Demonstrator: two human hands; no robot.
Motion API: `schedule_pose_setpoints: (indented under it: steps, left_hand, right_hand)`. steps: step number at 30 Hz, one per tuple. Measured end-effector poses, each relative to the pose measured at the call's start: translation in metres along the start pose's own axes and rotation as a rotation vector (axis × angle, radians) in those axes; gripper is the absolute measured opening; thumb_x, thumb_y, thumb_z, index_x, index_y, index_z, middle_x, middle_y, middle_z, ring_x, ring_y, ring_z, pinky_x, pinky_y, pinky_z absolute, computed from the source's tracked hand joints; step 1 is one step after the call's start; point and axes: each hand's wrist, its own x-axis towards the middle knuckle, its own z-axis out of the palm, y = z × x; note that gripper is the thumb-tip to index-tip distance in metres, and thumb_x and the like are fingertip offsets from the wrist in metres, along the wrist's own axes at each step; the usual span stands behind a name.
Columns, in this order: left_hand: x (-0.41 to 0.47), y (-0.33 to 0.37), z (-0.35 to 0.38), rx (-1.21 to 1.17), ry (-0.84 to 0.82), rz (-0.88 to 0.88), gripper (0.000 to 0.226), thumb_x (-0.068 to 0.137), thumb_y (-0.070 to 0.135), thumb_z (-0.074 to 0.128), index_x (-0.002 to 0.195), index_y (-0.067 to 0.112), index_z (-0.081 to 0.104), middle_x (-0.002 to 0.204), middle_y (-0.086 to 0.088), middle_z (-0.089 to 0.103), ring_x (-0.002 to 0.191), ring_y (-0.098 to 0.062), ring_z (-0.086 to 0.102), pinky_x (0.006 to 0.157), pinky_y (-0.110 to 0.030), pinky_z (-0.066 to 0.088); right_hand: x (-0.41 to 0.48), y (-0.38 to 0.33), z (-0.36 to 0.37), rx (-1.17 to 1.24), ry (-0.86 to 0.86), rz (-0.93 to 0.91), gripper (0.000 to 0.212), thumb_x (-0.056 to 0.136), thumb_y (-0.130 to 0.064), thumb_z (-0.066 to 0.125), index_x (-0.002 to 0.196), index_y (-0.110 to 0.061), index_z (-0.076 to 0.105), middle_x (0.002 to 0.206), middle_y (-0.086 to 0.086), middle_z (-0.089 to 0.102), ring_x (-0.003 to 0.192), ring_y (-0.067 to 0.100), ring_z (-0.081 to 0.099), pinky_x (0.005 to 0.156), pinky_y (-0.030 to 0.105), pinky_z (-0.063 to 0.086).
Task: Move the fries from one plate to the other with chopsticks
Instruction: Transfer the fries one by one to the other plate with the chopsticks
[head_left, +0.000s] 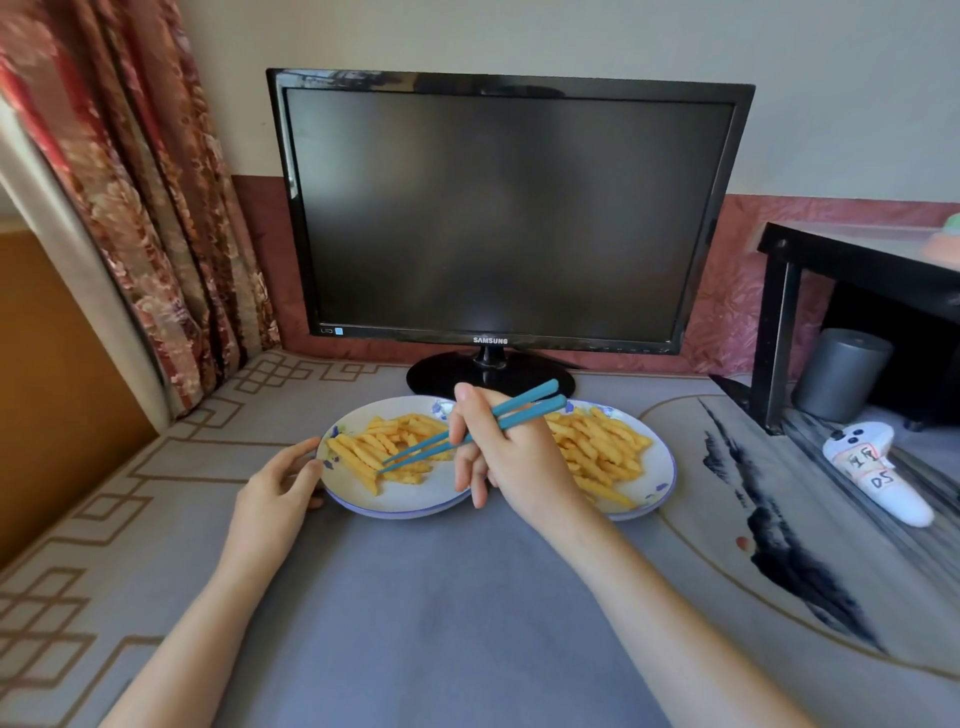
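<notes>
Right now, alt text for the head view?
The person's right hand holds teal chopsticks, tips over fries on the left plate; left hand holds that plate's rim. A second plate of fries sits beside it, before a dark monitor.

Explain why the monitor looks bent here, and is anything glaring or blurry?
Head view: the wide-angle lens bows the monitor at its edges and stretches both forearms toward the bottom. Head view: light is soft, with a faint shadow under the left plate; the dark screen shows dull reflections, no hard glare. Head view: the right hand and chopsticks look sharp; the far right edge smears.
</notes>
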Motion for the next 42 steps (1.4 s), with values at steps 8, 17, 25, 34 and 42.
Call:
schedule_pose_setpoints:
  steps: [8,17,25,34,42]
  left_hand:
    - [-0.002,0.002,0.000,-0.006,-0.003,-0.005,0.028,0.096,0.011,0.048,0.120,0.014,0.062,0.090,-0.003,0.067,0.069,-0.014,0.062,0.052,0.001,0.042]
    - [0.000,-0.001,-0.001,-0.018,-0.006,-0.016,0.028,0.096,0.013,0.048,0.119,0.017,0.063,0.092,-0.004,0.068,0.072,-0.017,0.063,0.053,0.001,0.043]
    - [-0.001,0.000,-0.001,-0.014,-0.005,-0.012,0.028,0.096,0.012,0.047,0.119,0.017,0.062,0.093,-0.004,0.068,0.073,-0.017,0.063,0.052,0.002,0.043]
    - [0.000,-0.001,-0.001,0.004,-0.002,-0.015,0.029,0.096,0.013,0.048,0.121,0.016,0.062,0.093,-0.004,0.067,0.074,-0.015,0.064,0.054,0.002,0.043]
    - [-0.001,0.000,-0.001,0.004,0.000,-0.007,0.027,0.096,0.014,0.048,0.119,0.017,0.062,0.096,-0.008,0.067,0.074,-0.011,0.063,0.053,0.002,0.043]
  right_hand:
    - [-0.001,0.008,0.006,0.045,0.091,0.010,0.044,0.099,-0.040,0.039,0.068,-0.013,0.052,0.049,0.013,0.055,0.040,0.031,0.048,0.043,0.027,0.039]
    - [-0.013,0.001,-0.035,0.165,0.330,0.015,0.047,0.100,-0.031,0.038,0.061,-0.008,0.046,0.044,0.020,0.051,0.028,0.021,0.044,0.032,0.015,0.030]
    - [-0.043,-0.005,-0.100,0.061,0.591,-0.055,0.047,0.102,-0.029,0.036,0.061,-0.009,0.045,0.038,0.015,0.052,0.028,0.024,0.042,0.036,0.023,0.027]
    - [-0.078,0.007,-0.151,-0.030,0.706,0.025,0.045,0.102,-0.031,0.034,0.064,-0.008,0.043,0.039,0.014,0.052,0.028,0.022,0.042,0.035,0.022,0.025]
    - [-0.080,0.015,-0.153,-0.059,0.650,0.056,0.043,0.102,-0.029,0.036,0.066,-0.006,0.047,0.042,0.017,0.053,0.029,0.024,0.043,0.035,0.022,0.024]
